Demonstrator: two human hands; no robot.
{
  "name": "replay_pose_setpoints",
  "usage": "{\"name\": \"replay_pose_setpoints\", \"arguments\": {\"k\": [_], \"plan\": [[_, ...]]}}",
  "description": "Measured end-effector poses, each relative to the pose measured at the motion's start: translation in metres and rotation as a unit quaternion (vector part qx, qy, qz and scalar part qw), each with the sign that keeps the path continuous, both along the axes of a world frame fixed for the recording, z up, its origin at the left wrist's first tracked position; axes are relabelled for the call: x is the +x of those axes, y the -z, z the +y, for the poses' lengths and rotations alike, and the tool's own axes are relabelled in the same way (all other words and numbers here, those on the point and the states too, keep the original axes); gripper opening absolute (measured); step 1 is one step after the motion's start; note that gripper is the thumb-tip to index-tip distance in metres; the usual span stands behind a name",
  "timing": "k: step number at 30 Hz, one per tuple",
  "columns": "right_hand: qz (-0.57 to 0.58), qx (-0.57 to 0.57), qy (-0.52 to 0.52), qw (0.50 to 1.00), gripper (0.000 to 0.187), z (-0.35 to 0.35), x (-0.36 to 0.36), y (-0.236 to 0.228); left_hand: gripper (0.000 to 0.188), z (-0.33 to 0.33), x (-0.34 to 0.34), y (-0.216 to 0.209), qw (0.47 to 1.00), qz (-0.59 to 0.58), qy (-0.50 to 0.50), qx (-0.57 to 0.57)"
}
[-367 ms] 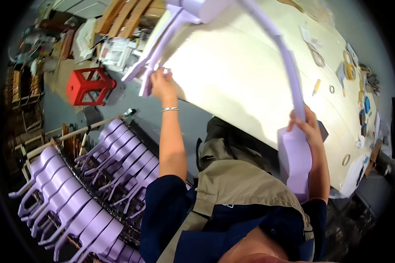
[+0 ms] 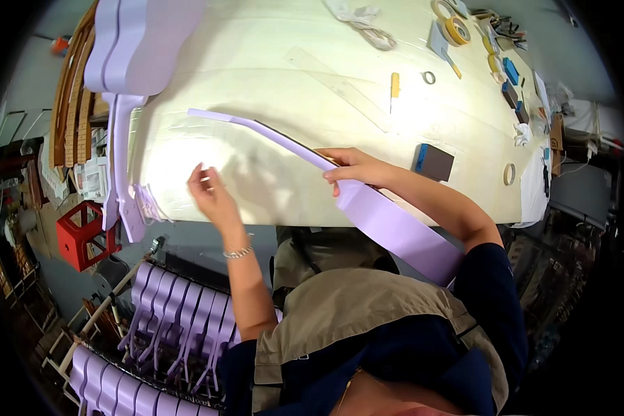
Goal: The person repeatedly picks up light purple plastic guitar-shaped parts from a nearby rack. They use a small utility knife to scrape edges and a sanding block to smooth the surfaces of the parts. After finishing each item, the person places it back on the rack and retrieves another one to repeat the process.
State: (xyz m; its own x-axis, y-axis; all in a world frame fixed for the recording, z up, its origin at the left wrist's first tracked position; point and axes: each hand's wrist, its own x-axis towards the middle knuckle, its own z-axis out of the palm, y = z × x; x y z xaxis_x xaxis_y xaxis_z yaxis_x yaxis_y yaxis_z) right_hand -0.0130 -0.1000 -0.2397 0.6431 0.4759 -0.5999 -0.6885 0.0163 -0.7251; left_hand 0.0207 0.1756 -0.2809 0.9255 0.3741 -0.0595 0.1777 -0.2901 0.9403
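My right hand [image 2: 357, 166] grips a lilac guitar [image 2: 399, 229] around its neck, close to where it joins the body. The guitar lies on its side, its body against my right arm and its neck reaching left over the cream-covered table [image 2: 277, 197]. Over the table's front edge, my left hand [image 2: 215, 201] is empty, with its fingers loosely bent and apart, a short way from the headstock. Lilac guitars [image 2: 139, 48] rest stacked at the table's left side, necks toward me. A thin lilac bundle of strips [image 2: 148, 202] lies beside their headstocks.
A brown-and-blue block [image 2: 437, 162] sits near my right forearm. Farther off lie a yellow-handled knife [image 2: 395, 87], a clear ruler [image 2: 340, 90] and tape rolls [image 2: 457, 31]. Racked lilac guitars [image 2: 166, 298] stand at lower left, below a red stool [image 2: 83, 236].
My left hand has let go of the stacked guitar's neck at the left and moved away from it. The guitar in my right hand has swung down, its neck now pointing left.
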Motion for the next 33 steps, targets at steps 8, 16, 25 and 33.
{"name": "replay_pose_setpoints", "arguments": {"k": [8,16,25,33], "plan": [[-0.486,-0.455,-0.061,0.744,0.026,-0.094,0.024,0.013,0.061,-0.161,-0.057,-0.021,0.862,0.223,0.172,-0.421],[-0.619,-0.58,-0.074,0.525,0.027,-0.216,0.048,0.044,0.07,-0.165,-0.057,-0.021,0.841,0.207,0.177,-0.467],[-0.376,-0.536,0.146,0.742,0.022,-0.116,0.033,0.043,0.076,-0.162,-0.058,-0.022,0.821,0.228,0.146,-0.502],[-0.192,-0.502,0.087,0.839,0.044,-0.074,0.018,0.013,0.078,-0.152,-0.044,-0.015,0.801,0.215,0.125,-0.544]]}}
